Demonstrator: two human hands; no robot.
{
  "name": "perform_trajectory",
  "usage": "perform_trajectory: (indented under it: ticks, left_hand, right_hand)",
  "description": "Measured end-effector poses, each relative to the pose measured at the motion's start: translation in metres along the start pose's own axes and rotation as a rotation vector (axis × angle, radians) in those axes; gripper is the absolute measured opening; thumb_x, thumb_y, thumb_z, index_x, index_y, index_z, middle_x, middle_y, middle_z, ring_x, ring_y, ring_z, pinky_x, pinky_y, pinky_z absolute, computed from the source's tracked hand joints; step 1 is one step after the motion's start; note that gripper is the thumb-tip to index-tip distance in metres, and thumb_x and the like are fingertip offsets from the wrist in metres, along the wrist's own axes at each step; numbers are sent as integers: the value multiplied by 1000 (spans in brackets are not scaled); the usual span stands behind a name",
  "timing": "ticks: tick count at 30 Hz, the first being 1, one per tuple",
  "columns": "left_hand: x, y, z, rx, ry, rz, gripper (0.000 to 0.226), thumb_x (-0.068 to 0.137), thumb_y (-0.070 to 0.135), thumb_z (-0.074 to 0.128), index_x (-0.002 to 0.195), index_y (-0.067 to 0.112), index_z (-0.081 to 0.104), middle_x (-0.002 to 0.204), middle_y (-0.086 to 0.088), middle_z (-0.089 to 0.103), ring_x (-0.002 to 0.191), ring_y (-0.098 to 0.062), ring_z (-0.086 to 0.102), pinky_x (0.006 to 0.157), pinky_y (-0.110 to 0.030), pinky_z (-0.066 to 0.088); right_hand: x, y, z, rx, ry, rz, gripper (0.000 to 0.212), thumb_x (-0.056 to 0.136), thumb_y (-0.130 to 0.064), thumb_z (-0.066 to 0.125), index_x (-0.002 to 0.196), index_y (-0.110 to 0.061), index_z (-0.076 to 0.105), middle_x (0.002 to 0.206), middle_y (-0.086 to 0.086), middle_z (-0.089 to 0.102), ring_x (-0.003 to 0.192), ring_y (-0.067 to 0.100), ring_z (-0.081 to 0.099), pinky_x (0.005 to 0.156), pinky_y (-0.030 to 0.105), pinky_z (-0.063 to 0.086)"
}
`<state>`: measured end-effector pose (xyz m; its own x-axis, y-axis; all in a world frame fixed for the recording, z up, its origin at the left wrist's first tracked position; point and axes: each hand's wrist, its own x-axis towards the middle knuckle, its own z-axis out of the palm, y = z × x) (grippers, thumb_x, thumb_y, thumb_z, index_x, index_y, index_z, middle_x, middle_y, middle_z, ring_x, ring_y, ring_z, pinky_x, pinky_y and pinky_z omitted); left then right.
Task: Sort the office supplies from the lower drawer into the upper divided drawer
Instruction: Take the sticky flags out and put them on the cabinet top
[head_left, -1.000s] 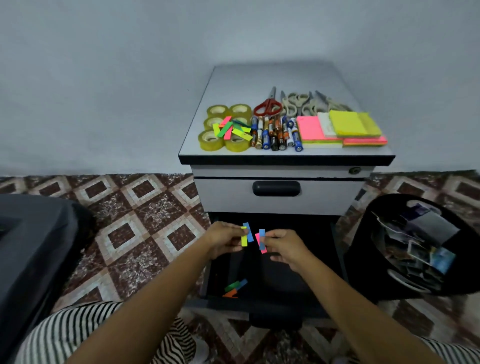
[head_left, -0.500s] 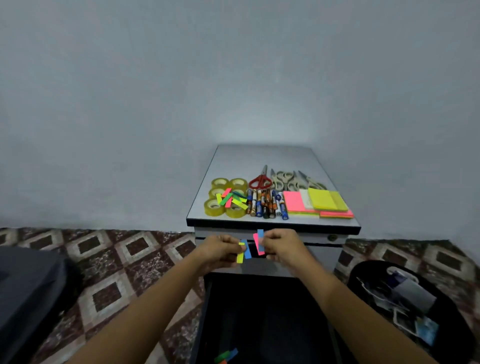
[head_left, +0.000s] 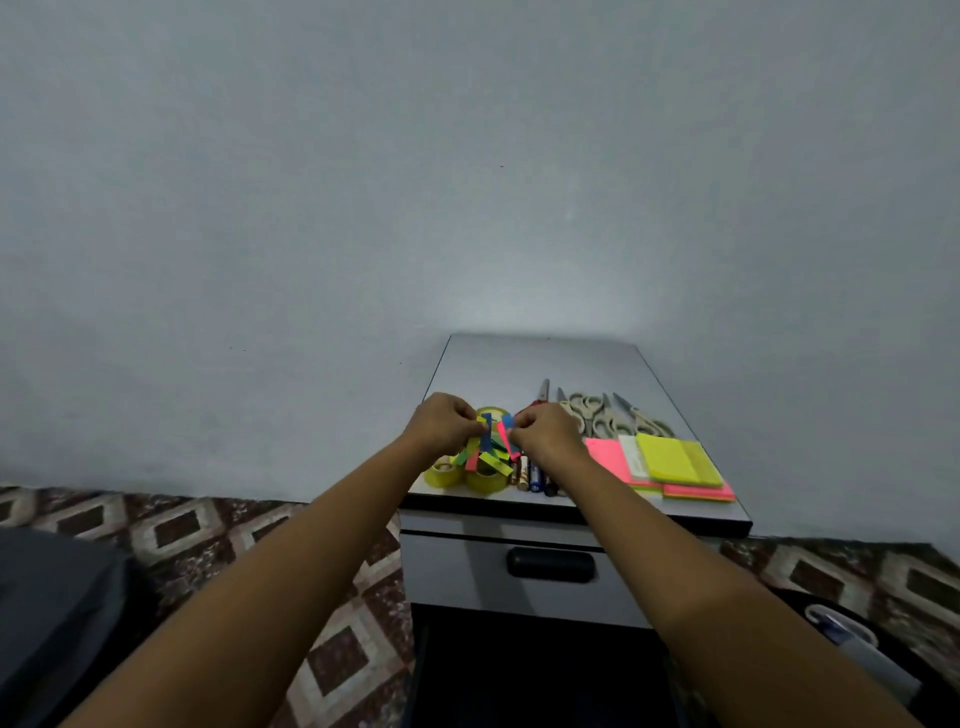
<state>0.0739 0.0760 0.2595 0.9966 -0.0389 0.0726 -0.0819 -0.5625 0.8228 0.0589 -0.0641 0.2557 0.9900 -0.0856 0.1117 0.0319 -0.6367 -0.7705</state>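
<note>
My left hand (head_left: 445, 423) pinches a yellow and a blue paper strip (head_left: 485, 436) above the cabinet top (head_left: 535, 364). My right hand (head_left: 545, 434) pinches a pink and a blue strip (head_left: 505, 431) right beside it. Both hands hover over the pile of coloured strips (head_left: 488, 460) lying on the yellow tape rolls (head_left: 441, 475). Batteries (head_left: 530, 475) lie in a row just right of the rolls. The upper drawer (head_left: 457, 566) with its black handle (head_left: 550, 565) is closed. Below it the lower drawer (head_left: 540, 675) is pulled out, dark inside.
Several scissors (head_left: 602, 415) lie at the back right of the cabinet top. Pink and yellow sticky note pads (head_left: 670, 462) sit at its right front. A black bin (head_left: 852, 644) with scraps stands at the lower right on the patterned tile floor (head_left: 208, 535). A dark object (head_left: 52, 623) fills the lower left.
Both hands rose from the open lower drawer up over the cabinet top, carrying the strips to the pile on the tape rolls. The camera tilted upward.
</note>
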Motion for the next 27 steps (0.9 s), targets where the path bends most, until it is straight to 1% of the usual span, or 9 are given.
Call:
perform_trajectory:
  ticks: [2,4,7,10,13,16,20,23,27]
  left_hand:
    - [10,-1,-1,95,12,50,9,84,11,67,87,3,67,80,-11,64,63,-15,56,59,-27,48]
    - [19,-2,1,172,4,74,13,82,12,68,92,4,69,92,-14,67,74,-18,60,68,-30,51]
    - [24,-3,5,265,-49,93,18,84,13,66,100,4,69,101,-13,67,79,-15,56,58,-19,43]
    - [28,-6,9,304,-48,100,20,86,14,63,103,4,69,102,-11,68,80,-14,54,55,-16,37]
    - [31,-12,12,344,-26,86,20,85,15,63,100,5,71,97,-11,67,81,-15,54,61,-21,39]
    - [35,-21,16,373,-21,74,22,82,18,66,100,5,71,92,-8,63,78,-13,52,53,-18,37]
    - [37,-24,19,340,17,96,34,83,24,68,113,9,63,111,-9,62,93,-18,56,67,-22,41]
    - [35,-24,18,308,48,115,32,86,23,64,115,8,63,115,-10,62,95,-19,57,69,-21,42]
    - [27,-23,13,247,84,153,25,89,23,61,108,8,66,111,-9,63,95,-19,59,73,-24,45]
  right_hand:
    - [6,0,4,-50,-29,-19,11,87,-5,59,86,-2,70,81,8,60,78,18,55,67,25,41]
    - [11,2,9,-89,-42,-37,11,87,-6,59,89,-2,70,88,12,65,79,17,55,69,25,41]
    - [18,8,15,-122,-35,-57,15,88,-7,60,99,-3,69,100,10,67,83,16,55,71,26,42]
    - [22,13,19,-145,-9,-63,14,87,-8,60,98,-5,69,101,10,68,89,20,60,77,33,50]
    - [24,16,21,-193,15,-85,14,86,-8,61,96,-5,70,100,11,68,92,23,61,81,37,53]
    - [25,18,22,-246,12,-108,16,86,-8,59,97,-3,71,97,12,70,90,24,63,81,39,54]
    - [28,17,22,-277,30,-128,23,89,-14,58,107,-6,70,106,11,68,96,24,62,83,36,53]
    - [30,18,19,-267,54,-137,22,89,-14,59,106,-5,70,107,11,68,98,23,62,86,34,51]
    - [23,22,14,-181,80,-157,22,90,-14,58,108,-5,69,108,10,68,98,20,61,83,30,48]
